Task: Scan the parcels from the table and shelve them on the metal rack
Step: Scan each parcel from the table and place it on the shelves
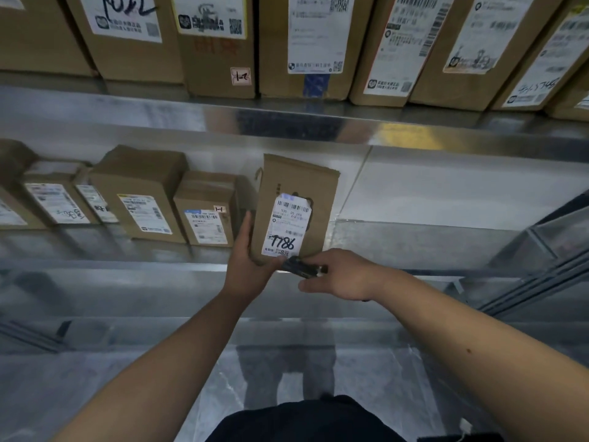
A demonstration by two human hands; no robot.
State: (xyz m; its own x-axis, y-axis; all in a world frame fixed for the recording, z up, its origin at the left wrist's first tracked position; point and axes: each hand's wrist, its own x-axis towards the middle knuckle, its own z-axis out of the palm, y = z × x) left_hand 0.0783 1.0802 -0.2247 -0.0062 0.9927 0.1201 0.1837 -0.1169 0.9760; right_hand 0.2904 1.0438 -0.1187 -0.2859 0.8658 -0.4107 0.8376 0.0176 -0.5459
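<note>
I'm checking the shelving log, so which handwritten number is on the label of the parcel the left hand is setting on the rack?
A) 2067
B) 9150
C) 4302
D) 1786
D: the white label on the parcel held by the left hand reads 1786 in black marker.

The brushed, shiny grey sheet-metal rack (287,129) mirrors the parcels standing on it. The upright brown corrugated-cardboard parcel (296,193) looks matt and slightly rough, with a torn top edge, and it carries a smooth white paper label (287,228) marked in black ink. The small black scanner (301,267) appears to be hard plastic with a dull sheen.
</note>
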